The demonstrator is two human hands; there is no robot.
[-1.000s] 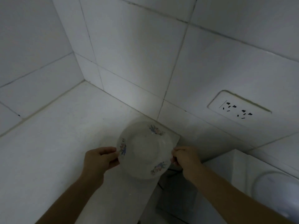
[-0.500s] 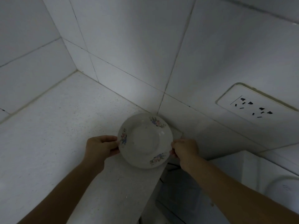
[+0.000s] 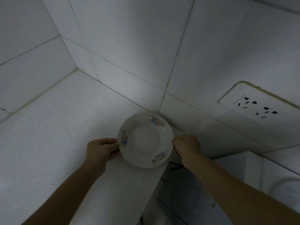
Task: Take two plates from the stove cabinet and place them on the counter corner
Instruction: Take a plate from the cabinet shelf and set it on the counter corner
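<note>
We pinch the plate (image 3: pixel 146 140) at opposite rims, left hand (image 3: pixel 101 151) and right hand (image 3: pixel 186 146), low over the counter (image 3: pixel 56 127) corner; we should lower it level, away from the edge

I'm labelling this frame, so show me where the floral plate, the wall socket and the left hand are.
floral plate (image 3: pixel 145 140): head view, on its plain centre well.
wall socket (image 3: pixel 258 105): head view, on its white faceplate.
left hand (image 3: pixel 101 150): head view, on the back of the hand.
</note>
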